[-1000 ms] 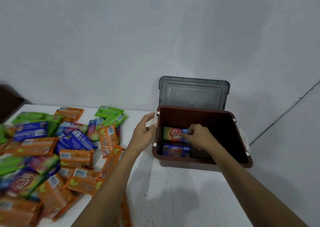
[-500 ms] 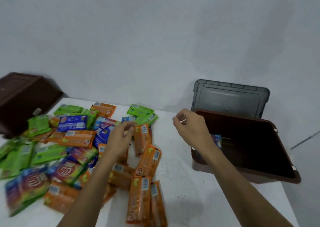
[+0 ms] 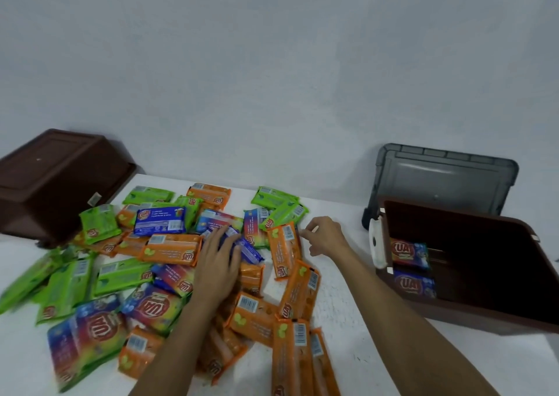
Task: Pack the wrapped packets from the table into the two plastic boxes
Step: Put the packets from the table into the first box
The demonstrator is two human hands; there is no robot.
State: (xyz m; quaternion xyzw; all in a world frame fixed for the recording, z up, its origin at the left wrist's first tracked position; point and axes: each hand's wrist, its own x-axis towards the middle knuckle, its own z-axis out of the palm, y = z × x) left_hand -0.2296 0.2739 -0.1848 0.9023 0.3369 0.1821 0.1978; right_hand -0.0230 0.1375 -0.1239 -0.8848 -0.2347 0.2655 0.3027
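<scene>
I see orange, green and blue packets [image 3: 169, 249] heaped under my left fingers [image 3: 225, 241]; open brown box [image 3: 472, 314], right of my fingers, holds two.

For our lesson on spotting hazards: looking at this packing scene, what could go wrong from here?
1. The left hand presses on a blue packet inside a loose heap; pulling it out may drag neighbouring orange packets along.
2. Green packets lie at the table's left edge and could slide off.
3. The open box sits near the table's right edge; a knock might shift it.
</scene>
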